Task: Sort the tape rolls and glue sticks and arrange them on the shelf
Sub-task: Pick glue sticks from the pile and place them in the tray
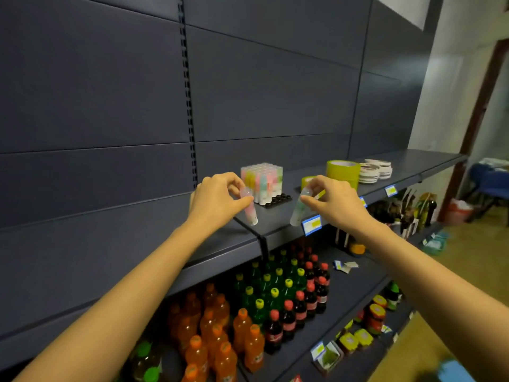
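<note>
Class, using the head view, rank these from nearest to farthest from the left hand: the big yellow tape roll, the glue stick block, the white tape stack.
1. Glue stick block, just right of the left hand.
2. Big yellow tape roll, further right.
3. White tape stack, farthest right.

Dark grey store shelf [407,161], top tier carrying stationery, drinks on the tier below.

Top tier, left to right: block of pastel glue sticks [261,180] standing upright in a black tray [278,200], tray's front sockets bare; small yellow-green tape roll [306,181], partly hidden; big yellow tape roll [343,172] just beside it; two stacks of flat white tape rolls [374,169] further right. Price tags [311,224] on front edge. Lower tier: orange bottles [209,340], green bottles [264,288], dark red-capped bottles [305,299] in rows.
</note>
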`<state>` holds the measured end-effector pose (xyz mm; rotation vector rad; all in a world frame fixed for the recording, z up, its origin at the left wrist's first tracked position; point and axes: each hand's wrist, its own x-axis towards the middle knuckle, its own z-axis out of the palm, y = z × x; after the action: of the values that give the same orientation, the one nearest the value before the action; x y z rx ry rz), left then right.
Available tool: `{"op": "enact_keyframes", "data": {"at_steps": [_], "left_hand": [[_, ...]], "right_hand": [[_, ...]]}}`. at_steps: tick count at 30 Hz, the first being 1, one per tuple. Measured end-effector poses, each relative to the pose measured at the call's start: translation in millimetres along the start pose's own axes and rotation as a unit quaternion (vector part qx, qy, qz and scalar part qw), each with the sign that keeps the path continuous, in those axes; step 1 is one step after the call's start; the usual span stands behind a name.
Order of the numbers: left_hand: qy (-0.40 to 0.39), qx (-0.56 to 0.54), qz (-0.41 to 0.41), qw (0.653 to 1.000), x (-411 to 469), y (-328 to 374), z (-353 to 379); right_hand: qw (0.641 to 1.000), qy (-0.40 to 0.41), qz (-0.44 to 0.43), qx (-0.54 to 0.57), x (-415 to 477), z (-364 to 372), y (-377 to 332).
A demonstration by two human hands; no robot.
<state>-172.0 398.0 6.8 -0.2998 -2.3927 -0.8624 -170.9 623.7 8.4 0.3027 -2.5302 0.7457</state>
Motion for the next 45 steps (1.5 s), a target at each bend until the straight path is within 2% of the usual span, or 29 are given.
{"op": "enact_keyframes", "data": {"at_steps": [5, 10, 17, 28, 33, 36, 39, 45], "left_hand": [[-0.006, 0.017, 0.023, 1.000, 30.6, 16.8, 39.4], [-0.001, 0.043, 0.027, 0.999, 66.9, 20.4, 76.2], [-0.004, 0.096, 0.034, 0.995, 115.8, 14.6, 114.9], [0.021, 0.188, 0.032, 0.981, 140.4, 6.7, 140.1], [0.032, 0.277, 0.029, 0.960, 140.0, 15.8, 150.8], [0.029, 0.377, 0.057, 0.924, 143.5, 19.5, 156.0], [0.005, 0.445, 0.049, 0.894, 145.7, 18.6, 164.8], [0.003, 0.455, 0.003, 0.891, 141.2, 19.7, 173.8]], "right_hand": [[1.000, 0.015, -0.006, 0.023, 17.2, 0.6, 37.1], [1.000, -0.004, -0.010, -0.017, 43.6, 10.6, 65.4], [0.997, -0.012, -0.078, 0.016, 103.2, 23.6, 90.2], [0.984, -0.035, -0.160, 0.077, 168.4, 62.5, 114.8], [0.975, -0.077, -0.185, 0.095, 194.1, 76.9, 124.1], [0.968, -0.101, -0.204, 0.106, 205.3, 84.3, 127.1], [0.962, -0.111, -0.229, 0.094, 213.9, 89.3, 128.4], [0.949, -0.064, -0.305, 0.035, 225.5, 91.6, 128.8]]}}
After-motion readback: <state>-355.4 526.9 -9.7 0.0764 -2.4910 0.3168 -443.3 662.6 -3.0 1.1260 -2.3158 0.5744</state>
